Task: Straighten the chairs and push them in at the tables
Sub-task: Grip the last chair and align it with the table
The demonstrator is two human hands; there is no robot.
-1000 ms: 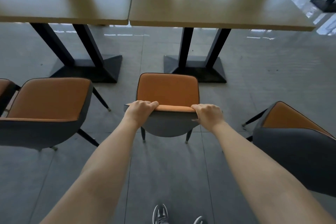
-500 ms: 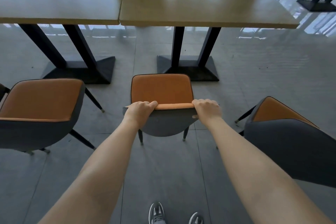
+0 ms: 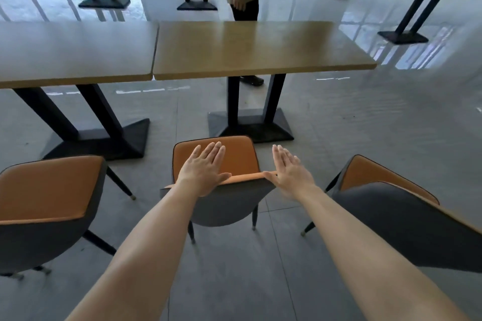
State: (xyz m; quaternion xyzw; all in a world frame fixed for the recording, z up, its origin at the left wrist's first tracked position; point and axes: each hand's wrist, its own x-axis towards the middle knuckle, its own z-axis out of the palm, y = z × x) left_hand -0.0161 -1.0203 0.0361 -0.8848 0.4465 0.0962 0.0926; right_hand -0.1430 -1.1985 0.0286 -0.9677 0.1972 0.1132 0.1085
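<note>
Over the chair [image 3: 238,156] back, both hands [image 3: 202,173] [image 3: 292,174] hover flat, fingers spread, gripping nothing. Pushed off-centre, it could swing askew short of the tabletop [image 3: 255,47].

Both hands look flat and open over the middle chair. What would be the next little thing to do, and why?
Probably close both hands on the backrest again and slide the middle chair forward. The left hand and right hand are open above its top edge, and its seat sits clear of the table, not under it.
</note>
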